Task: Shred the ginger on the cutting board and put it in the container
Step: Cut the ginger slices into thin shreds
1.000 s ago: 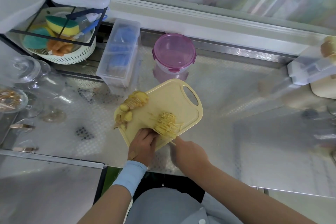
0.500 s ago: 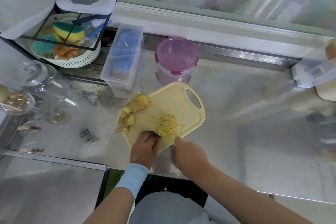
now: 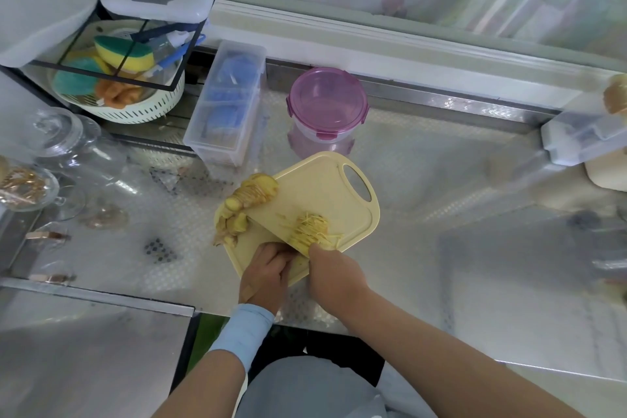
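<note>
Head view: your left hand [image 3: 266,270] rests curled at the near edge of the cutting board [image 3: 319,187], your right hand [image 3: 334,270] touching the shredded ginger [image 3: 310,231]. I cannot tell what either grip holds. The pink-lidded container [image 3: 327,102] stands just behind the board.

The person wears a light blue cloth band [image 3: 242,332], smooth and snug like a cuff, around the wrist behind the left hand [image 3: 266,273], the forearm behind the right hand [image 3: 334,276] is bare, and a grey-blue garment [image 3: 305,390] covers the body.
</note>
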The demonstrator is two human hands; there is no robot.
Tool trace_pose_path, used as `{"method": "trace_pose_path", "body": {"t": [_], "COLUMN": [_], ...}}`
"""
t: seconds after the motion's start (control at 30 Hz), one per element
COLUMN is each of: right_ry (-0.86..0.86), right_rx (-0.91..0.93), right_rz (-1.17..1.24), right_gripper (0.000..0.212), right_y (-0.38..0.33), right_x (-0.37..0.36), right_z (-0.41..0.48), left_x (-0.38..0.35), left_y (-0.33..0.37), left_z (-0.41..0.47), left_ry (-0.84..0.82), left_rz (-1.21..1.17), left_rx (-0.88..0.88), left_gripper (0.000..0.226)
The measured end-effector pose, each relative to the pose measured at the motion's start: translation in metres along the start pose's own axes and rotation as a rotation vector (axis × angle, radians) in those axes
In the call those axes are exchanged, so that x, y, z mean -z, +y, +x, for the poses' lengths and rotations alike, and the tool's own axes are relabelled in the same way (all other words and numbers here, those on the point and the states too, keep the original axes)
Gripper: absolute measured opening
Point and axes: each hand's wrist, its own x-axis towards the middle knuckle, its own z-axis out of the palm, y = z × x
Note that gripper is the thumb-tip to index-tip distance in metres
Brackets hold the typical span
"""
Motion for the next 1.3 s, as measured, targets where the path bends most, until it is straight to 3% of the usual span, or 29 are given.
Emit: {"method": "trace_pose_path", "body": {"t": [0.2,0.4,0.63,0.87,1.0,1.1,1.3], "right_ry": [0.031,0.069,-0.014,-0.005,0.05,0.077,0.045], "right_rx": [0.02,-0.022,0.0,0.021,0.005,-0.011,-0.007], "right_rz": [-0.033,-0.004,-0.038,-0.03,-0.015,-0.021,-0.05], "right_gripper": [0.015,0.03,0.019,0.019,0.008,0.018,0.017], "right_y": [0.017,0.032,0.008,0.012,0.023,0.025,0.019], "right_x": [-0.005,-0.017,-0.005,-0.001,-0.007,-0.013,-0.016], "right_z": [-0.015,-0.023,-0.007,-0.01,-0.023,-0.025,-0.015], "left_x": [0.001,-0.001,0.001,0.0,-0.002,-0.002,-0.002], "left_y": [0.001,0.001,0.004,0.001,0.001,0.0,0.002], "left_z": [0.0,-0.001,-0.002,0.0,-0.001,-0.001,-0.003], "left_ry": [0.012,0.024,0.034,0.025,0.048,0.045,0.025], "left_rz": [0.032,0.031,-0.006,0.021,0.035,0.045,0.021], "left_rx": [0.024,-0.007,0.009,0.004,0.006,0.02,0.057], "left_gripper": [0.028,0.029,0.031,0.027,0.026,0.026,0.025]}}
